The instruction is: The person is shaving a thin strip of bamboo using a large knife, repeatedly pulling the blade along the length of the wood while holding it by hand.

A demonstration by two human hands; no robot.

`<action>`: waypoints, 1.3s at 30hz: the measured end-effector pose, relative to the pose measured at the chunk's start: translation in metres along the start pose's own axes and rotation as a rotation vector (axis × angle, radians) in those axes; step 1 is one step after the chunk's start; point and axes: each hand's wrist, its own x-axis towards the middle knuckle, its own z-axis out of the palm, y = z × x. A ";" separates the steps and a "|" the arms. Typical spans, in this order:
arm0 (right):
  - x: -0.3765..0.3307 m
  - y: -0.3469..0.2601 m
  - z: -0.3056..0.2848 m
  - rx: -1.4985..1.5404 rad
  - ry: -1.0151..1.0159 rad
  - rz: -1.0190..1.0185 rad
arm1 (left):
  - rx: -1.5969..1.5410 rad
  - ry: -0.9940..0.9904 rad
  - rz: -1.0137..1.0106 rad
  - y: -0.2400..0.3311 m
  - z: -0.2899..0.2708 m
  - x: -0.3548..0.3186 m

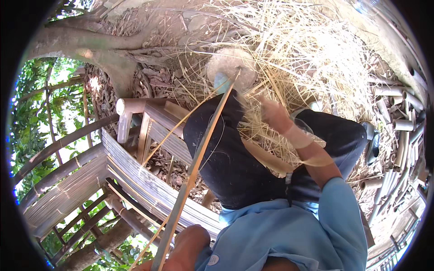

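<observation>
A long split bamboo strip (193, 174) slants from the lower edge up past my left knee, its far tip over a round stone block (242, 63) on the ground. My left hand (145, 265) is at the lower edge, closed around the strip's near end, with its fingers mostly cut off. My right hand (274, 116) hovers between my knees, right of the strip's far part and apart from it. Motion smears its fingers, so its grip cannot be made out. Below it, a tan curved piece (266, 156) crosses my lap. A thinner yellowish strip (174, 128) runs left of the bamboo strip.
Pale shavings (312, 49) lie heaped ahead and to the right. A bamboo bench (149, 180) stands at my left, with a railing (63, 158) beyond it. Tree roots (99, 49) spread at the far left. Cut bamboo lengths (402, 135) are piled at the right.
</observation>
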 end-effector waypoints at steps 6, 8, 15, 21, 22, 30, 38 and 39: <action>0.024 0.063 0.008 0.003 -0.015 0.137 | 0.126 0.059 0.054 -0.005 -0.006 0.010; 0.015 0.038 -0.007 0.025 0.015 0.076 | 0.134 0.086 0.086 -0.008 -0.009 0.011; -0.082 -0.101 -0.088 0.185 0.010 -0.109 | 0.110 0.075 0.073 -0.010 -0.004 0.008; -0.161 -0.170 -0.114 0.235 0.228 -0.422 | 0.105 0.144 0.072 -0.008 0.021 -0.006; -0.171 -0.177 -0.122 0.246 0.212 -0.431 | 0.097 0.138 0.049 -0.007 0.017 -0.008; -0.213 -0.202 -0.149 0.222 0.268 -0.538 | -0.080 -0.039 0.019 0.001 0.014 -0.019; -0.211 -0.200 -0.128 0.063 0.191 -0.436 | -0.123 0.021 0.073 0.001 0.028 -0.025; -0.214 -0.202 -0.129 0.079 0.213 -0.469 | -0.126 0.067 0.095 0.000 0.034 -0.025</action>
